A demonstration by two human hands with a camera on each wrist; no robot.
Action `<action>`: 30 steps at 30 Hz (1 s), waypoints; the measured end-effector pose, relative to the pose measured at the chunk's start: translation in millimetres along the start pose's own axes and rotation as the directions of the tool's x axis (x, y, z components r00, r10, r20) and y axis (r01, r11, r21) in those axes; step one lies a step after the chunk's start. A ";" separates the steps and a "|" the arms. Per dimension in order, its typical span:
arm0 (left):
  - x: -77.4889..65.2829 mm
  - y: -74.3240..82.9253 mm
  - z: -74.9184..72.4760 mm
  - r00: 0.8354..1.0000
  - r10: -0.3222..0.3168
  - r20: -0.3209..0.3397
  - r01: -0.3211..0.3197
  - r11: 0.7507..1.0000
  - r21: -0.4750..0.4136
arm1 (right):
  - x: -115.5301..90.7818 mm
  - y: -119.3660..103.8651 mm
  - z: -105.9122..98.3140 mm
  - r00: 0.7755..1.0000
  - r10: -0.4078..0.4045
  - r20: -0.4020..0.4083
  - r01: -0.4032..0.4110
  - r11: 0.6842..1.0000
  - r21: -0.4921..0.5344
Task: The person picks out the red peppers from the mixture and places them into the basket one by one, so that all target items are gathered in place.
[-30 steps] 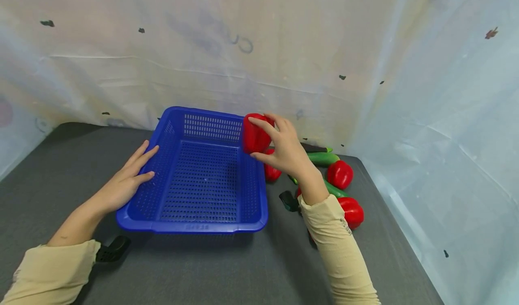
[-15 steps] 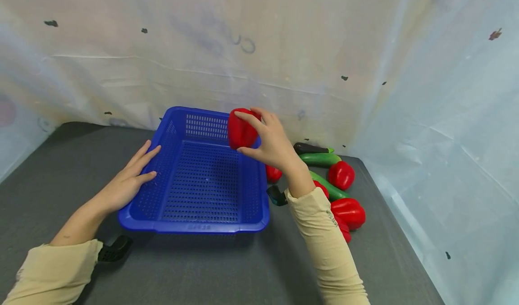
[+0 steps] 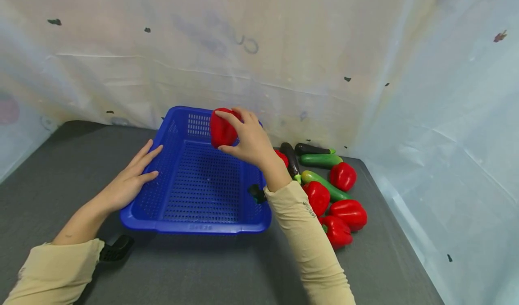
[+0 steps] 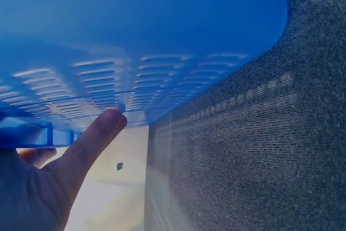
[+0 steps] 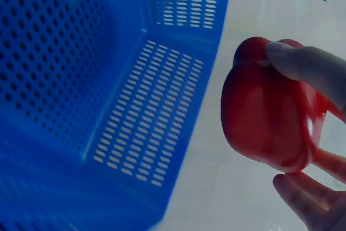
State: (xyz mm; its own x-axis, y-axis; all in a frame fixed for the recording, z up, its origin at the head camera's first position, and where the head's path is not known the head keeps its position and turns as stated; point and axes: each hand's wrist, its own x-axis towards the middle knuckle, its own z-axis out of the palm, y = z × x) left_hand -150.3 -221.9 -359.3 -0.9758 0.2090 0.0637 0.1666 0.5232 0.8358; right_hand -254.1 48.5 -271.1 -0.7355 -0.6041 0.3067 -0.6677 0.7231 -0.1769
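My right hand point(image 3: 252, 138) holds a red bell pepper point(image 3: 222, 129) above the far right part of a blue plastic basket point(image 3: 202, 227). Thumb and fingers press opposite sides of the pepper point(image 5: 270, 117) in the right wrist view. At the basket's left side, my left hand point(image 3: 127, 183) grips the rim, with the thumb and some fingers laid over it. The left wrist view shows a finger point(image 4: 92, 139) against the slotted outer wall. No vegetables show in the visible part of the basket; its far right corner is hidden.
Right of the basket lie several red bell peppers point(image 3: 335, 233), two dark eggplants point(image 3: 289, 157) and two green cucumbers point(image 3: 321, 161). The grey table point(image 3: 194, 273) ends at plastic sheeting point(image 3: 284, 48) behind and to the right.
My right hand has carried the bell pepper leftward, from the basket's right rim to over its far inside. More vegetables on the right have come into sight. The left hand stays at the rim.
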 end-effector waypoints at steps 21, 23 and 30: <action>2.4 -0.2 2.4 0.999 0.045 -0.010 -0.045 0.999 -0.018 | 22.1 -2.0 47.4 0.999 0.045 0.009 -0.046 0.988 0.145; 2.2 0.4 2.4 0.999 0.041 -0.010 -0.041 0.999 -0.021 | 24.2 -1.3 52.8 0.998 0.053 0.020 -0.056 0.984 0.167; 0.9 1.7 3.3 0.999 0.030 -0.015 -0.030 0.999 -0.021 | 30.4 0.5 70.2 0.996 0.068 0.063 -0.079 0.981 0.178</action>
State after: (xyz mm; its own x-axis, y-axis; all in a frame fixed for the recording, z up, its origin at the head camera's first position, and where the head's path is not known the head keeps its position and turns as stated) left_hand -150.4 -218.0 -359.6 -0.9724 0.2122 0.0971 0.1933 0.4993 0.8446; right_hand -285.0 7.0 -327.5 -0.7853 -0.5731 0.2345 -0.6175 0.6974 -0.3637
